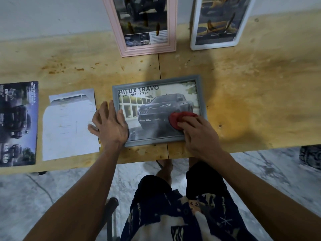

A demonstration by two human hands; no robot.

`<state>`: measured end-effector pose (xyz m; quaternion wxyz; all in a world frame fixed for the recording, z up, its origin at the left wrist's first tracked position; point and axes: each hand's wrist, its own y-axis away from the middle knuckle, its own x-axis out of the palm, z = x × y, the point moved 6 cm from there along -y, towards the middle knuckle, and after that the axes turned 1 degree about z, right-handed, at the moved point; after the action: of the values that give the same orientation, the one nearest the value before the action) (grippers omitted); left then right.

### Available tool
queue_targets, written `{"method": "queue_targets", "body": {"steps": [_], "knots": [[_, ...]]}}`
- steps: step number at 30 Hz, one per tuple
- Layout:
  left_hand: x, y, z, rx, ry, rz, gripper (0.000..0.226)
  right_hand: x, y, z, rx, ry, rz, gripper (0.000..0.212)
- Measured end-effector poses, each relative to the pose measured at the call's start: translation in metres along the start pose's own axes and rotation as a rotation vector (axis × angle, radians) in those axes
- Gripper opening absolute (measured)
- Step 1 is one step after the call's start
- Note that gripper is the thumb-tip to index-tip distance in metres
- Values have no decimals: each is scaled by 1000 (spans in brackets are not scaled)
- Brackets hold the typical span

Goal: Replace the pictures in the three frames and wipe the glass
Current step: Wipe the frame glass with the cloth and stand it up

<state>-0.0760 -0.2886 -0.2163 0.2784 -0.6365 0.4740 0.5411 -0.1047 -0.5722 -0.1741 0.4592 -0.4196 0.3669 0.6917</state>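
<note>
A grey picture frame (157, 81) lies flat on the wooden table (243, 94) near its front edge, holding a truck picture under glass. My right hand (199, 136) presses a red cloth (178, 118) onto the glass at the frame's lower right. Over the frame's left edge my left hand (110, 125) lies flat with spread fingers. A pink frame (119, 33) and a white frame (243, 39) lean upright against the wall at the back, each with a picture inside.
Two loose pictures lie left of the grey frame: a pale sheet (69, 124) and a dark truck sheet (17, 122) at the table's left end. The table's front edge runs just below my hands. A dark object (311, 155) sits on the floor, right.
</note>
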Motion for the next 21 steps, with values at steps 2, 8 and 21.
{"method": "queue_targets", "body": {"steps": [2, 8, 21], "knots": [[0, 0, 1, 0, -2, 0, 50, 3, 7, -3, -3, -15, 26, 27], [-1, 0, 0, 9, 4, 12, 50, -26, -1, -12, 133, -241, -26, 27], [-8, -9, 7, 134, -9, 6, 48, 4, -87, -4, 374, 8, -135, 50]]}}
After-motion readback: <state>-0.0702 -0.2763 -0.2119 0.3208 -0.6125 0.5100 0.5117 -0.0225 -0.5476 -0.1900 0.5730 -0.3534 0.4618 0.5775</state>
